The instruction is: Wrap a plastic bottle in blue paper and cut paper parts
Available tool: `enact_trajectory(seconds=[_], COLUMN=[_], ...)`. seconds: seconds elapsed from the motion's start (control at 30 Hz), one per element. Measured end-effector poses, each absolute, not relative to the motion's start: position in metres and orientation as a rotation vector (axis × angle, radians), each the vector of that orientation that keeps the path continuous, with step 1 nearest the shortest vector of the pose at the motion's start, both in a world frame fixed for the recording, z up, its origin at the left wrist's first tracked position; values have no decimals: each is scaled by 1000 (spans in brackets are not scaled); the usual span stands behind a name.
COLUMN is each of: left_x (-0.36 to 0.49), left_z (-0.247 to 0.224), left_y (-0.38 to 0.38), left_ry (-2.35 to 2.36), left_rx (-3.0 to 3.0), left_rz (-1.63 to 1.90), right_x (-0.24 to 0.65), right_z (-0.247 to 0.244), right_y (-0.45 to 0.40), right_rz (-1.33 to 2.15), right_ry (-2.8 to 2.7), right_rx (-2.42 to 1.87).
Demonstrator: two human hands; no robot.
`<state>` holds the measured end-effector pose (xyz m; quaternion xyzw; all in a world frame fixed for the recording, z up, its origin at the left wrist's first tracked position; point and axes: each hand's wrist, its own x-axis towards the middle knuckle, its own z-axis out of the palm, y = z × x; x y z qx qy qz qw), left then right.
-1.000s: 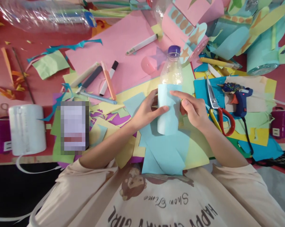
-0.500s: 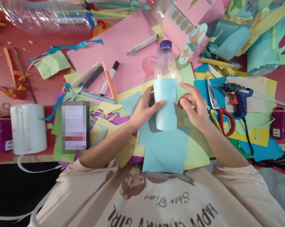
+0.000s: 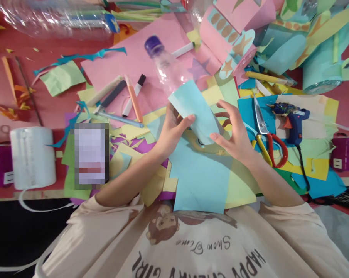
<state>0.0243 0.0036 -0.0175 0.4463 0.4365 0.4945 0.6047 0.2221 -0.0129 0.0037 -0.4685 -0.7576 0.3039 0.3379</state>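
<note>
A clear plastic bottle with a purple cap leans with its top to the left. Light blue paper wraps its lower half. My left hand is closed around the wrapped part, thumb in front and fingers partly hidden behind. On the bottle's lower right is my right hand, its fingers curved and apart. Its thumb is at the bottle's base; whether it touches the paper I cannot tell. Beneath the bottle lie light blue sheets.
Red-handled scissors and a blue glue gun lie to the right. Several markers rest on pink paper at left. A phone-like device and a white cylinder are further left. Paper-covered crafts stand at the back right.
The bottle has tipped from upright to leaning, its cap swinging left and its base right. My right hand has moved slightly left, closer to the base. My left hand keeps its hold.
</note>
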Motion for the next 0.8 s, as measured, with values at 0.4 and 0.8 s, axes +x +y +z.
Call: enact_trajectory(seconds=[0.4,0.8], left_x=[18,20], left_z=[-25,-18], left_y=[10,6], left_ry=[957,1002], left_rx=[1126,1096], left_rz=[1090,1044], right_x=[248,210], right_z=[-12,9], right_y=[11,-30], right_rz=[777,248], right_ry=[-1707,-2120], right_rx=[-1277,-868])
